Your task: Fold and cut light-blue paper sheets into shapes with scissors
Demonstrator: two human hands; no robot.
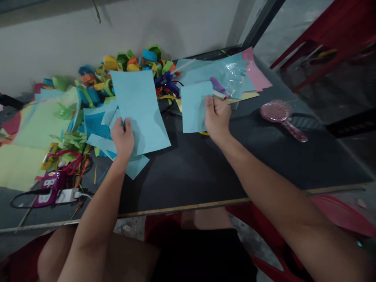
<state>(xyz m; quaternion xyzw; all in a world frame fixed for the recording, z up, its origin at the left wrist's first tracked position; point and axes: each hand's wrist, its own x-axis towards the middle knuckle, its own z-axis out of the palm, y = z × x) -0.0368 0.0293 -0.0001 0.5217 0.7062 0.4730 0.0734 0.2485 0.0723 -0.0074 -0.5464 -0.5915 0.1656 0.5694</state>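
My left hand (122,136) pinches the lower left edge of a large light blue paper sheet (140,109), which is lifted over more blue scraps (98,129) on the dark table (205,168). My right hand (216,117) grips the right edge of a smaller light blue paper piece (194,106), held just above the table. The two pieces are apart, with a gap of table between them.
A heap of coloured paper loops (129,64) lies by the wall, with a blue glue gun (168,83) beside it. Paper sheets and clear plastic (232,74) lie at the back right, a pink hairbrush (283,117) to the right. A purple device (51,186) with cables sits front left.
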